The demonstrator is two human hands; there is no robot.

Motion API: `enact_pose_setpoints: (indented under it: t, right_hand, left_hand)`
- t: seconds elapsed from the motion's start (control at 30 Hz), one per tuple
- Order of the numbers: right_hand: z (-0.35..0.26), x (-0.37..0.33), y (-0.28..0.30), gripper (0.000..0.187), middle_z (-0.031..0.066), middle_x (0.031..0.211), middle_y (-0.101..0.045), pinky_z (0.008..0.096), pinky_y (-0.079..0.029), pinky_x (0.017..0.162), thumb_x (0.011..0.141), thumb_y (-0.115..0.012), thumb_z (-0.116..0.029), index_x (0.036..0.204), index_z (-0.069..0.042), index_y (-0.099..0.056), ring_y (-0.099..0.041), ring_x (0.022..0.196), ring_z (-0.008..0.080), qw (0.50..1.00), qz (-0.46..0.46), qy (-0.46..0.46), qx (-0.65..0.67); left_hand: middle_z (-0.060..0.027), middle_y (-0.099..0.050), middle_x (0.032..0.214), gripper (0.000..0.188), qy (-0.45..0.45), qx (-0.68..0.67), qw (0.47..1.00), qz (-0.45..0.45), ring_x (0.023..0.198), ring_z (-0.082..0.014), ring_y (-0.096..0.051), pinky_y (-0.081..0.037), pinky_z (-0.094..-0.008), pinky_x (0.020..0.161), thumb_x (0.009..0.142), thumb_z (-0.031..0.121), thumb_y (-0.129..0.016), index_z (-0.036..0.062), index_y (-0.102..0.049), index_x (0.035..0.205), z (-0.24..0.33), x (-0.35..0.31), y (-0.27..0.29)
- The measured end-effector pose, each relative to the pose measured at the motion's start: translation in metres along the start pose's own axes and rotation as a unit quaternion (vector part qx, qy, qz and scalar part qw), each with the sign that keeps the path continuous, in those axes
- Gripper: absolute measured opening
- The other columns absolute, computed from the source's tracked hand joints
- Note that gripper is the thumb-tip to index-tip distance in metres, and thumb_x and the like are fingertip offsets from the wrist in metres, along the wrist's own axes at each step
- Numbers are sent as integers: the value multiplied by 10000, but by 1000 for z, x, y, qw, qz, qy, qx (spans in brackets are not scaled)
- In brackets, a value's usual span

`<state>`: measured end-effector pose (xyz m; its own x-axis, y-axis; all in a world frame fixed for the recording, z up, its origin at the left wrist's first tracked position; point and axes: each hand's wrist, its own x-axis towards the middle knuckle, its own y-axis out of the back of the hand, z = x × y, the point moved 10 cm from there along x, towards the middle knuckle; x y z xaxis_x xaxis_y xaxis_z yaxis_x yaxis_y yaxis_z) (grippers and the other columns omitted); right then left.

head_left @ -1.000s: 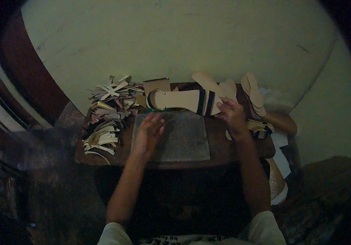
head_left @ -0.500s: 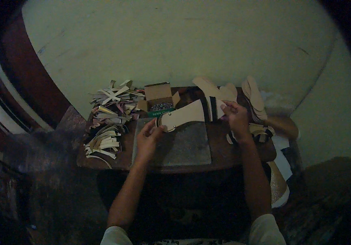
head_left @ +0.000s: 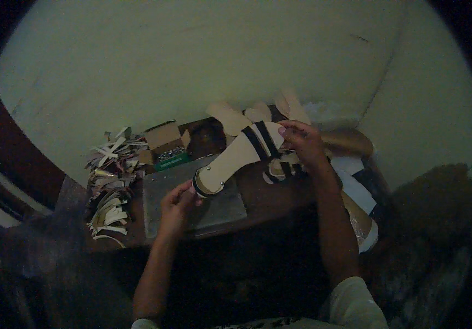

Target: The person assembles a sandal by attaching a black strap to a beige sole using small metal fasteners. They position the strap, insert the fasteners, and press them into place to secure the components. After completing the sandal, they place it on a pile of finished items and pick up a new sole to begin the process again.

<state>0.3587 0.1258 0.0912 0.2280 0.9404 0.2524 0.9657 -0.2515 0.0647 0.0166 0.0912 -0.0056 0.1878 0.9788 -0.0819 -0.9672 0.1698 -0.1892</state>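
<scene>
A beige sandal sole [head_left: 231, 158] is held up between my two hands, slanting from lower left to upper right. Two black straps [head_left: 262, 141] cross its toe part, and a black heel strap [head_left: 196, 183] with small metal rivets curves round its heel. My left hand [head_left: 178, 204] pinches the heel strap at the lower left. At the toe end, my right hand [head_left: 305, 143] grips the sole between thumb and fingers. Below the heel end lies a grey slab [head_left: 159, 192]. Another sandal with black straps [head_left: 284, 168] rests on the table beneath my right hand.
Left on the brown table [head_left: 263, 197] are heaped cut strips [head_left: 111, 214]. An open cardboard box [head_left: 164, 138] of small metal pieces stands behind the slab. Loose beige soles [head_left: 228, 117] lie at the back, by the wall. Rolled material [head_left: 351, 141] sits at the right.
The view has swung right, so the table appears further left and tilted. The sandal has turned more face-on, showing both toe straps. Both hands keep their hold.
</scene>
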Motion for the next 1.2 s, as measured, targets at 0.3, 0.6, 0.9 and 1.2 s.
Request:
enact_pose_setpoints:
  t: [0.3,0.6,0.9,1.2]
  right_hand:
    - [-1,-29,92,263,66,813,-678,269,-531,630,879,-677,-160,1101,-19,-680,-623,693,114,995,51,2,-84]
    - [64,-9,206,271,80,881,-693,292,-545,677,851,-677,-113,1103,-15,-674,-641,729,154,973,126,-47,-190]
    - [87,-3,201,258,106,864,-692,300,-543,691,854,-666,-108,1073,29,-668,-655,731,146,970,85,-127,-191]
    - [99,6,204,262,84,868,-683,287,-509,603,870,-662,-126,1093,14,-664,-612,666,121,960,75,-127,-239]
  left_hand:
    - [-48,-649,1049,342,52,-79,995,-31,905,-128,-613,-492,-266,754,933,231,-620,15,-597,1198,-21,5,-75]
    - [-20,-650,911,293,67,-139,983,-98,787,-106,-591,-469,-237,690,920,222,-639,3,-628,1115,-35,80,-180]
    - [-36,-659,902,290,85,-115,988,-56,756,-108,-597,-477,-231,637,906,182,-649,-5,-624,1127,-74,99,-175]
    - [-31,-650,930,291,106,-101,989,-28,774,-122,-596,-481,-250,657,911,179,-640,20,-618,1154,-82,98,-174]
